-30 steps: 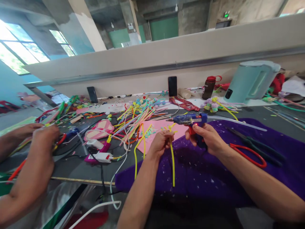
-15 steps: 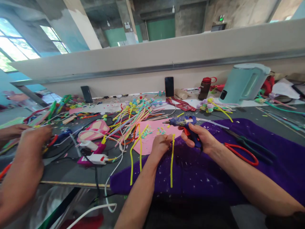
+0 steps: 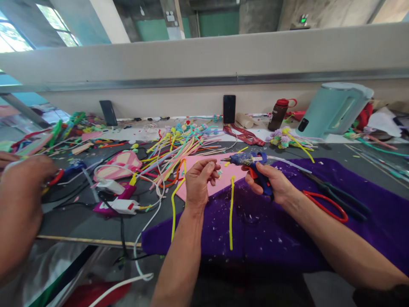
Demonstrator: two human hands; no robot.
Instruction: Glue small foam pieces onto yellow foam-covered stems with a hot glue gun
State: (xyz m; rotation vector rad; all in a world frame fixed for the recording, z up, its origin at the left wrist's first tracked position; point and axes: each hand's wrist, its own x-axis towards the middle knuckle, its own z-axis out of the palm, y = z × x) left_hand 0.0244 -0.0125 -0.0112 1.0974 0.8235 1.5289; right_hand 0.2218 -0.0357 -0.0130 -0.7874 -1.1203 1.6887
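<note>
My right hand [image 3: 271,181] is wrapped round a blue hot glue gun [image 3: 244,159], its nozzle pointing left and a clear glue stick running out of its back. Just left of the nozzle tip, my left hand [image 3: 200,181] is closed in a pinch above a pink sheet [image 3: 191,164]; whatever lies between its fingertips is too small to make out. A yellow pipe cleaner [image 3: 231,217] with a thickened top end lies on the purple cloth [image 3: 271,238] between my wrists. Another yellow pipe cleaner [image 3: 173,209] lies left of my left forearm, partly hidden.
Another person's hand [image 3: 25,196] works at the left edge. Pliers with dark handles [image 3: 343,198] and red-handled scissors [image 3: 329,207] lie right. Behind are a bundle of coloured pipe cleaners [image 3: 179,149], a phone [image 3: 229,109], a bottle [image 3: 278,115] and a kettle [image 3: 335,111]. A power strip [image 3: 111,200] trails cables.
My left hand has moved up and left off the yellow pipe cleaner, now pinching near the nozzle. My right hand keeps the glue gun nearly still. The view has shifted slightly.
</note>
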